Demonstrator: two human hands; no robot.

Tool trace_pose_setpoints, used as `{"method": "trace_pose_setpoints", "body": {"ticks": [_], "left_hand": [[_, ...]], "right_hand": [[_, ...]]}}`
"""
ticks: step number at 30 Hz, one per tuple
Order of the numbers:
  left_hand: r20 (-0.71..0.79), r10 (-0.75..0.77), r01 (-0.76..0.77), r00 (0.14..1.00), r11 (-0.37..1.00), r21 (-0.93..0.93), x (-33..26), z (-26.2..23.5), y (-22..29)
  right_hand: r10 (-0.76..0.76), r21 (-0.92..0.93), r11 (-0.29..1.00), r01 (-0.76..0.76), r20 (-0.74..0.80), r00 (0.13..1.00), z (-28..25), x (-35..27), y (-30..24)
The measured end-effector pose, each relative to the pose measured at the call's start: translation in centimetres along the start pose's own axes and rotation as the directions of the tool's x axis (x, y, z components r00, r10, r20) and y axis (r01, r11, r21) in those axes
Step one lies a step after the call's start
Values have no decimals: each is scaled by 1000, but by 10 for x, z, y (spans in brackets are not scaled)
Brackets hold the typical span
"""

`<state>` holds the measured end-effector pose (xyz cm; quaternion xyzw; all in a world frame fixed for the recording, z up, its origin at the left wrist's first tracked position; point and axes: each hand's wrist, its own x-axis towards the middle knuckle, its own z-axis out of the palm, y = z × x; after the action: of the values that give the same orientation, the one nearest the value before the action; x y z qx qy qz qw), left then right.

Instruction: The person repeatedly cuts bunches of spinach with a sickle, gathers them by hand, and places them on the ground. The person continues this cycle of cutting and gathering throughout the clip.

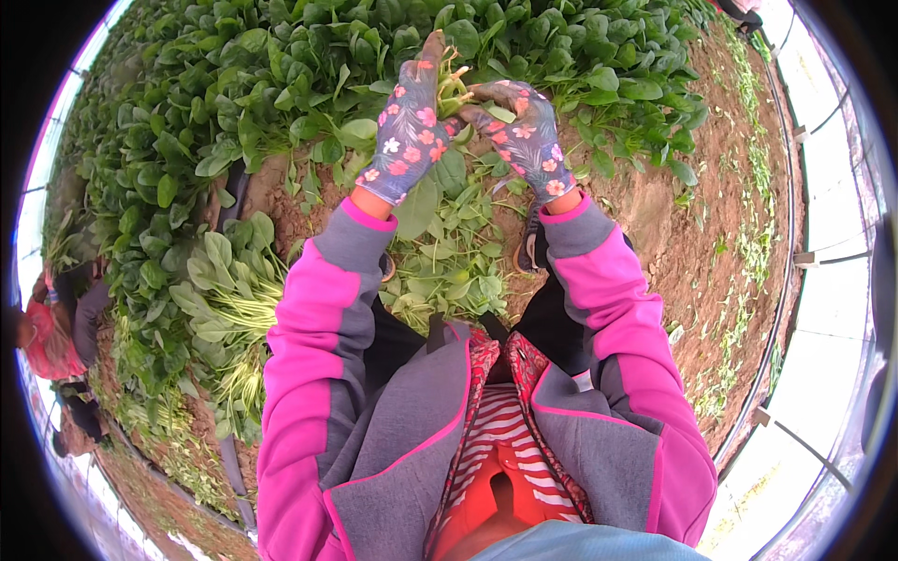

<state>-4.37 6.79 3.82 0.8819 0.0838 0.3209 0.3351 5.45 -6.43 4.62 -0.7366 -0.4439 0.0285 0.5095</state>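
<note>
Head view: a left hand in a grey-purple glove printed with pink, red and white flowers holds a small bunch of green leafy plants with pale root ends, one digit stretched up alongside the stems and the others curled mostly out of sight. The bunch is between the two hands, its pale ends pointing away from the body, at the near edge of a dense bed of dark green, broad-leaved plants. From the other side, a right hand in a matching flowered glove meets the bunch with bent fingers; its thumb and forefinger stand narrow, with a bit of green between them, but I cannot tell whether they grip it. Below the hands, loose green leaves and sprigs lie scattered on bare brown soil, between the wearer's feet. To the left of the pink-and-grey left sleeve lies a heap of pulled plants with long pale-green stems, leaves toward the bed. At the far left rim, a co-worker in a reddish-pink top bends beside the plants. White translucent sheeting borders the soil on the right.
</note>
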Motion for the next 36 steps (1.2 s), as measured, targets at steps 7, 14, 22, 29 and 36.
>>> {"method": "trace_pose_setpoints", "body": {"ticks": [7,14,22,29,36], "left_hand": [[11,-82,78,997,976,201,-5,6,4],[6,-101,101,995,990,-93,-9,1,-24],[291,-242,378,926,627,-682,-3,-8,-53],[216,-179,279,960,675,-683,0,7,-22],[194,1,125,981,758,-640,6,-8,-35]], "right_hand": [[-344,-361,880,309,-34,938,0,-10,8],[-271,-456,866,203,-88,959,-37,2,29],[66,257,955,-146,295,953,-14,-3,34],[243,549,605,-577,562,790,28,-28,37],[157,658,539,-526,535,830,18,-38,61]]}}
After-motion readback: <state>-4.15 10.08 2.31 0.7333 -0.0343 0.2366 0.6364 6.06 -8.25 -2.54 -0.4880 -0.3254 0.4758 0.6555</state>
